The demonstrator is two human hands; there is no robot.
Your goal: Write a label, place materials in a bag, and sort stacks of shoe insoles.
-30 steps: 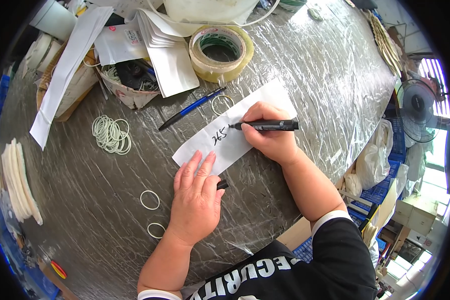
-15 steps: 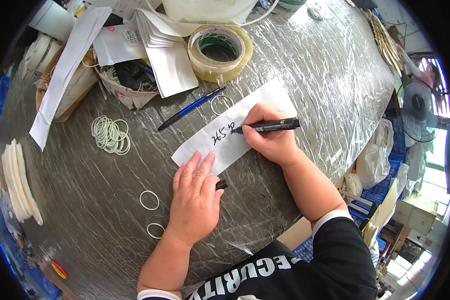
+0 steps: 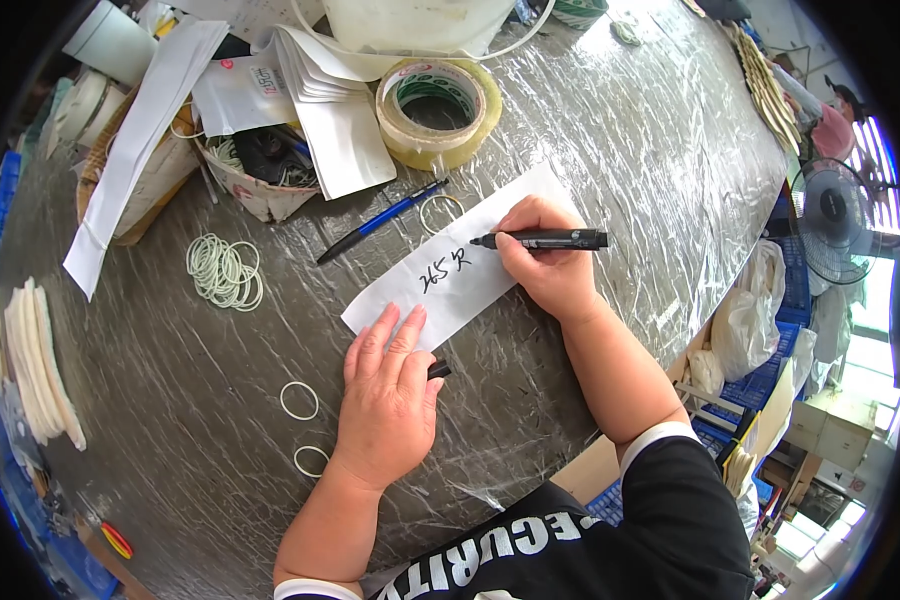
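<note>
A strip of white paper [image 3: 453, 293] lies slanted on the table, with dark handwritten strokes on its middle. My right hand [image 3: 548, 257] grips a black marker [image 3: 555, 240] near its front, the tip at the paper just past the last stroke. My left hand [image 3: 385, 400] rests on the paper's lower left end, two fingers stretched over it. A black marker cap [image 3: 438, 369] pokes out between its index finger and thumb; the rest of it is hidden. Beyond the paper lie a blue pen [image 3: 382, 222] and a rubber band [image 3: 440, 213] partly against the paper's edge.
A roll of clear tape [image 3: 390, 128] lies beyond the pen. Folded papers [image 3: 345, 150] lean over a bowl of small items [image 3: 270, 200]. A pile of rubber bands [image 3: 223, 272] and two single ones [image 3: 299, 400] lie to the left. A fan [image 3: 835, 220] stands far right.
The marker has moved slightly right along the paper, and the last written character has gained strokes. My left hand has hardly moved.
</note>
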